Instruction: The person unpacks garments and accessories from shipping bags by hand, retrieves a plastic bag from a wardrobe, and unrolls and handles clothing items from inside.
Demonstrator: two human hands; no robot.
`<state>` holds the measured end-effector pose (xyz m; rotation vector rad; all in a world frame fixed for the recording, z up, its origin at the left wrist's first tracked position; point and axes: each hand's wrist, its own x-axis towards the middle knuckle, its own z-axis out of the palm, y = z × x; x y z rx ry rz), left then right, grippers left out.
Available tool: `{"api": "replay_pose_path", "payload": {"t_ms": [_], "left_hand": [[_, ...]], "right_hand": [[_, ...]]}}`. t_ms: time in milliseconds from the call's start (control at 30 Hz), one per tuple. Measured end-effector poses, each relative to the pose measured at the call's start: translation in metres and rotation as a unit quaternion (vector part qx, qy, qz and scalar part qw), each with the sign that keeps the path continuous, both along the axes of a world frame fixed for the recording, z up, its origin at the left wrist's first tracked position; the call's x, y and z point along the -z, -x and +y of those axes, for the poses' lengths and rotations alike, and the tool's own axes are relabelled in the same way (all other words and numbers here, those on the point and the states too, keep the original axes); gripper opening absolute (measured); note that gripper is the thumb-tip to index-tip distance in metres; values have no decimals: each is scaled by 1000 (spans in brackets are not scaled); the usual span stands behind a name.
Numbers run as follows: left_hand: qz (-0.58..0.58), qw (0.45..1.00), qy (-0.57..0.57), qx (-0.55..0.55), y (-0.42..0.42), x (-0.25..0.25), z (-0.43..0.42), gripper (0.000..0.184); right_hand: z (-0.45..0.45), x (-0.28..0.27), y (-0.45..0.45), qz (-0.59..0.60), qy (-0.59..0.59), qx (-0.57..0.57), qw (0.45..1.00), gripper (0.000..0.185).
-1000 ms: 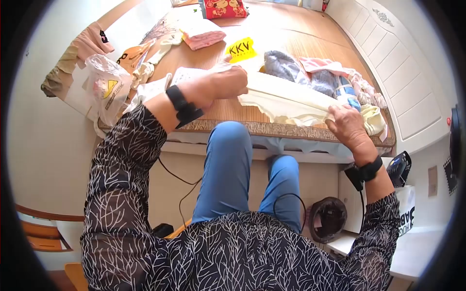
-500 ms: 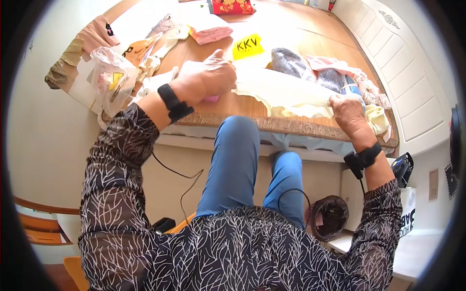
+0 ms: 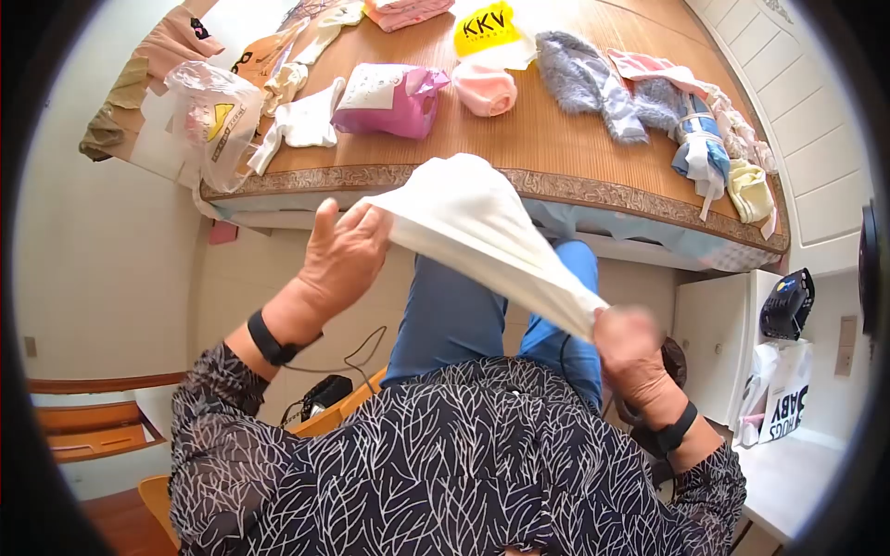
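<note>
A white piece of cloth (image 3: 477, 222), perhaps a garment, is stretched slantwise in the air above my knees. My left hand (image 3: 345, 248) grips its upper left end, thumb pointing up. Lower down, my right hand (image 3: 632, 347) is closed on the opposite end and partly blurred. The cloth bulges up toward the bed's front edge, and its exact kind cannot be made out. Nearest beyond it on the bed mat are a purple package (image 3: 394, 100), a rolled pink cloth (image 3: 485, 89) and a small white garment (image 3: 306, 120).
On the woven bed mat (image 3: 519, 139) lie a yellow KKV bag (image 3: 489, 32), a fuzzy grey item (image 3: 593, 83), a tied blue-and-white bundle (image 3: 700, 148) and a pale yellow cloth (image 3: 749, 190). A clear plastic bag (image 3: 218, 125) hangs at the left edge. A white cabinet (image 3: 718, 343) stands at right.
Both hands have moved down and toward my body, bringing the white cloth off the bed to above my lap. The purple package and rolled pink cloth now show fully.
</note>
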<state>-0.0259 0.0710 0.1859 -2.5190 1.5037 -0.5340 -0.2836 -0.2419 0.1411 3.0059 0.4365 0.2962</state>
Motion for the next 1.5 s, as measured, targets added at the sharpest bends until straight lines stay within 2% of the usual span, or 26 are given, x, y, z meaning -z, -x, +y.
{"api": "replay_pose_path", "payload": {"t_ms": [167, 200, 300, 333, 367, 400, 433, 500, 533, 633, 667, 700, 767, 800, 867, 900, 967, 1000, 1100, 1233, 1300, 1367, 1400, 1433, 1500], "left_hand": [[90, 987, 70, -110, 20, 16, 23, 36], [92, 985, 88, -116, 21, 23, 27, 31], [211, 948, 140, -192, 23, 51, 41, 32], [247, 929, 218, -169, 22, 62, 43, 28], [370, 849, 329, -183, 25, 68, 39, 26], [480, 740, 430, -190, 29, 74, 34, 24], [574, 605, 518, -190, 33, 78, 31, 21], [622, 509, 560, -204, 33, 73, 30, 23], [642, 457, 578, -210, 33, 71, 30, 23], [661, 330, 613, -282, 19, 106, 59, 24], [638, 315, 632, -307, 14, 121, 63, 32], [659, 279, 615, -331, 12, 118, 58, 35], [697, 204, 575, -376, 8, 114, 39, 43], [755, 150, 532, -353, 8, 116, 32, 46], [875, -44, 477, -71, -4, 164, 25, 38], [891, -139, 425, 75, -8, 181, 21, 34], [845, 18, 528, -86, 6, 139, -13, 30], [802, 95, 566, -166, 11, 124, -23, 29], [741, 96, 643, -167, 5, 133, -13, 22], [702, 112, 695, -111, -10, 140, 5, 27], [711, 88, 692, -89, -18, 132, 7, 28], [741, 60, 666, -66, -23, 98, 4, 26], [752, 36, 658, -34, -25, 91, 6, 32], [759, 43, 649, -20, -29, 85, 7, 35], [775, 63, 629, 12, -39, 71, 7, 39]], "right_hand": [[39, -24, -40, -50, -66, -197, 977, 26], [47, -24, -51, -38, -90, -229, 969, 26], [65, -17, -69, 34, -135, -301, 943, 27], [70, -7, -69, 78, -134, -311, 938, 27], [73, 0, -71, 122, -134, -319, 930, 28], [75, 4, -71, 140, -181, -300, 926, 27], [75, 8, -72, 179, -225, -282, 915, 26], [72, 13, -76, 252, -307, -242, 885, 24], [73, 9, -78, 333, -301, -196, 872, 20], [51, 12, -93, 280, -401, -123, 864, 19], [40, 17, -108, 198, -472, -89, 854, 17], [29, 21, -125, 113, -538, -55, 834, 16], [13, 24, -157, 44, -638, 76, 765, 17], [12, 29, -171, 53, -682, 98, 723, 18], [14, 46, -194, 68, -763, 137, 628, 22], [16, 54, -198, 101, -762, 129, 626, 24], [20, 63, -203, 168, -758, 113, 620, 27], [26, 58, -202, 131, -761, 120, 624, 28], [23, 55, -196, 122, -767, 135, 615, 28], [10, 89, -182, 163, -715, 159, 661, 20], [-9, 98, -185, 182, -653, 187, 711, 13], [-34, 97, -201, 165, -576, 218, 770, 10], [-44, 84, -212, 130, -570, 201, 786, 9], [-50, 63, -227, 94, -564, 183, 800, 8], [-32, -3, -250, 136, -578, 134, 793, 9]]}}
